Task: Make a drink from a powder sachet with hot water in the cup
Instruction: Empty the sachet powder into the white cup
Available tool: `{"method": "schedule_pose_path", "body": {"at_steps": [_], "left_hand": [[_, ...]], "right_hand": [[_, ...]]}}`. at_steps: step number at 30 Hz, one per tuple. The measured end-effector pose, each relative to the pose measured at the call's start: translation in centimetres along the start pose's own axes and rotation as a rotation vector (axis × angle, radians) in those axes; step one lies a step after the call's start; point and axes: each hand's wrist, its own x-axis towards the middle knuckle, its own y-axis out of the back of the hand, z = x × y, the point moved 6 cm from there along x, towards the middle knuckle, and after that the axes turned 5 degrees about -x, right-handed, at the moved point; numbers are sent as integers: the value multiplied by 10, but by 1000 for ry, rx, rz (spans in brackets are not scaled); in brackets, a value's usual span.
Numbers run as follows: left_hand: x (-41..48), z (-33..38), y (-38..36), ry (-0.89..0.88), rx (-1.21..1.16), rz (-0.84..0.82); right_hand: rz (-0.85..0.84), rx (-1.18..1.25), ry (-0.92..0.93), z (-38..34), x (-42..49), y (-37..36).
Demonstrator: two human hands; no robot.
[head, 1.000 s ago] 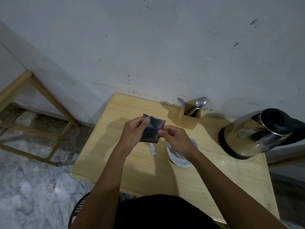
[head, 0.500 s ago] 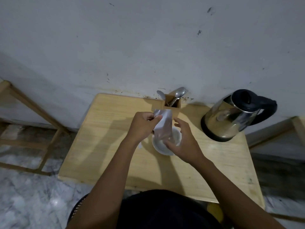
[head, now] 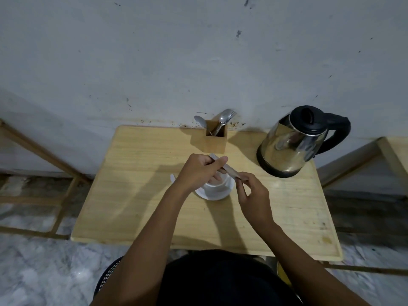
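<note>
A: Where is the sachet (head: pixel 229 170) at this moment?

B: It is in the air, directly above the white cup (head: pixel 217 188), and we see it almost from the edge, like a thin strip. The left hand (head: pixel 198 173) pinches its far end between the thumb and the curled fingers. The right hand (head: pixel 254 196) pinches its near end between the thumb and the first finger; its other fingers are bent loosely under the palm.

A: And the cup, where does it stand?

B: It stands on a white saucer (head: pixel 223 196) near the middle of the wooden table (head: pixel 136 195). The left hand hides a part of the cup. I cannot tell if there is something inside it.

A: What else is on the table?

B: A steel kettle (head: pixel 293 142) with a black lid and handle stands at the right back corner, well apart from the cup. A wooden holder (head: pixel 216 140) with spoons and a fork stands at the back edge, close to the wall (head: pixel 198 51). A small white scrap (head: pixel 172 178) lies just beside the saucer on the left.
</note>
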Motion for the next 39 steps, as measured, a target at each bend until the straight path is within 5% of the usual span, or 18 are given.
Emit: {"method": "schedule_pose_path", "body": {"at_steps": [3, 9, 15, 28, 39], "left_hand": [[0, -9, 8, 30, -35, -28], [13, -58, 52, -13, 175, 282], [35, -109, 44, 64, 415, 58], [52, -115, 49, -44, 510, 77], [53, -117, 50, -71, 455, 58]], "right_hand": [[-31, 32, -17, 7, -1, 4], [-185, 0, -164, 25, 3, 9], [-350, -180, -154, 25, 26, 9], [-536, -589, -14, -4, 72, -7], [-462, -565, -23, -15, 88, 0]]}}
